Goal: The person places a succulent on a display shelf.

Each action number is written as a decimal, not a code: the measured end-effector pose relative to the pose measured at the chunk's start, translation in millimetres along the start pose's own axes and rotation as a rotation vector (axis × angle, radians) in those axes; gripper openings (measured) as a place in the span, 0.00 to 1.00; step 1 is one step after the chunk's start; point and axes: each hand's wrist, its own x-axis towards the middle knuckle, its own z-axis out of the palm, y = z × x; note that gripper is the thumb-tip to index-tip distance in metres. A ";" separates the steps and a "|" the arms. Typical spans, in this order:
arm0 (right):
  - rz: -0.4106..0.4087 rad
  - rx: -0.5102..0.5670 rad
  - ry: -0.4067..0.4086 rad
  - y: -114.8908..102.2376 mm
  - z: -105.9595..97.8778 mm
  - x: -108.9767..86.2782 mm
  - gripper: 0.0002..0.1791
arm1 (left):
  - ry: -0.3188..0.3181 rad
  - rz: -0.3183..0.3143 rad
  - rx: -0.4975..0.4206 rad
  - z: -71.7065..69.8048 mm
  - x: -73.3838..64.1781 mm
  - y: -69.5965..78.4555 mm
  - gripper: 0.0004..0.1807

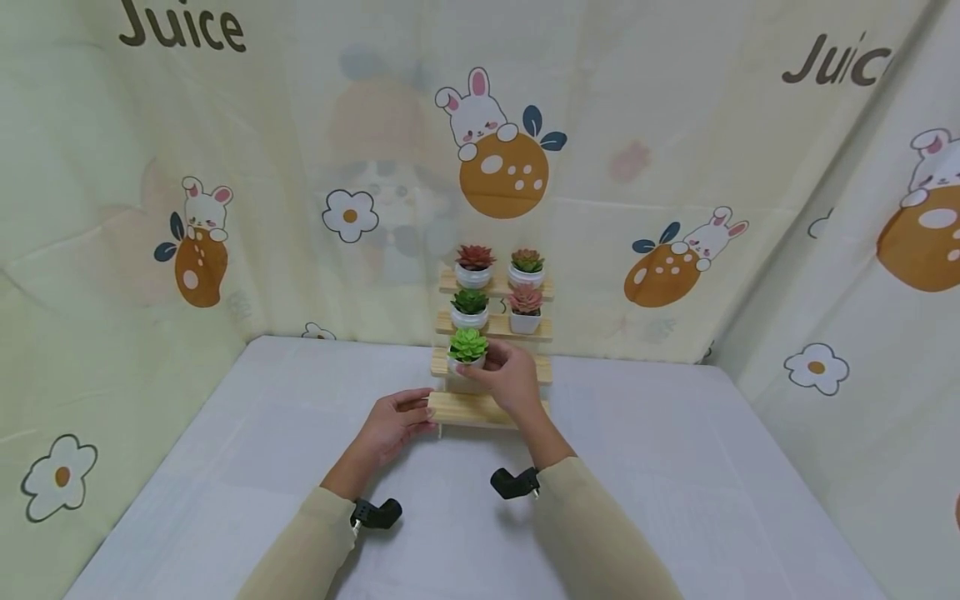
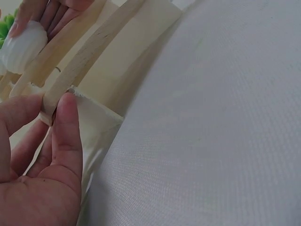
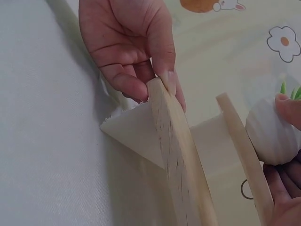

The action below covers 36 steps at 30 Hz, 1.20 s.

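My right hand [image 1: 510, 379] grips the white pot of a bright green succulent [image 1: 468, 343] at the left part of the third shelf down. In the right wrist view the white pot [image 3: 270, 134] is against the shelf board, with fingers around it. My left hand [image 1: 393, 425] pinches the left end of the lowest board of a small wooden tiered stand [image 1: 480, 408]; the left wrist view shows thumb and fingers on that board end [image 2: 61, 92]. Higher up stand a dark red succulent [image 1: 475, 265], a green-red one [image 1: 527, 265], a dark green one [image 1: 469, 308] and a pink one [image 1: 525, 308].
The stand is on a table with a white cloth [image 1: 637, 483], close to a cream curtain [image 1: 600, 167] printed with rabbits, fruit and flowers. A black wrist camera [image 1: 377, 513] sits at the left cuff and another [image 1: 514, 482] at the right.
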 end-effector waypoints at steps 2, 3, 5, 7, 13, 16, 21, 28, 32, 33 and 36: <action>0.005 -0.003 0.006 1.0 0.3 0.6 0.32 | 0.004 -0.004 -0.003 0.5 -0.1 -0.1 0.25; 0.003 -0.004 0.008 1.4 0.4 0.9 0.32 | 0.004 -0.003 -0.005 0.7 0.1 -0.1 0.25; -0.002 -0.009 0.011 2.3 0.5 1.0 0.32 | 0.001 0.005 -0.006 0.8 0.2 -0.8 0.25; -0.006 -0.013 0.009 3.0 0.3 1.4 0.32 | 0.000 0.003 -0.013 1.0 0.3 -1.1 0.25; -0.002 -0.040 0.004 2.1 -2.0 0.5 0.33 | -0.007 -0.007 -0.010 1.8 -0.1 -1.6 0.25; 0.003 -0.040 -0.002 0.4 -2.0 -0.8 0.33 | -0.006 -0.001 0.002 2.2 -1.2 -1.4 0.25; -0.017 -0.031 0.019 -0.4 1.0 -2.3 0.31 | 0.000 -0.004 0.012 2.5 -1.9 0.0 0.25; -0.026 -0.036 0.039 3.4 3.3 -2.0 0.31 | 0.011 -0.019 0.014 2.0 -0.9 -1.8 0.24; -0.033 -0.047 0.041 2.4 2.9 -3.2 0.31 | 0.004 -0.017 0.004 2.8 -1.0 -1.3 0.25; -0.036 -0.046 0.041 2.0 2.9 -3.6 0.31 | 0.003 -0.013 0.002 2.8 -1.0 -1.1 0.25; -0.042 -0.040 0.036 1.1 3.1 -3.9 0.30 | 0.001 -0.008 0.002 2.8 -1.0 -0.6 0.25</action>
